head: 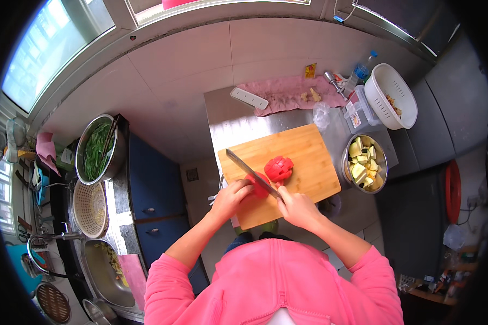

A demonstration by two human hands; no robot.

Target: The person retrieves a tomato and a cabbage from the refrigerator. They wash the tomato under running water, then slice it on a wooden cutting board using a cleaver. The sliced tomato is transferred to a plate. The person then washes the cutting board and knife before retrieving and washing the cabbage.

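A wooden cutting board point(309, 162) lies on the steel table, tilted a little in view. On it sits a heap of cut red pieces point(279, 168), apparently tomato. Just left of the heap is another red piece point(258, 185), partly hidden by the blade and fingers. My left hand point(234, 197) rests its bent fingers on this piece and holds it against the board. In my right hand point(296, 205) is the handle of a kitchen knife point(248, 168); its blade slants up and left across the red piece, between it and the heap.
A steel bowl of cut zucchini point(362, 164) stands right of the board. Behind are a pink cloth point(284, 95), a white knife guard or strip point(249, 98), a plastic bottle point(362, 71) and a white colander point(391, 96). To the left are a bowl of greens point(99, 148) and a sink point(105, 280).
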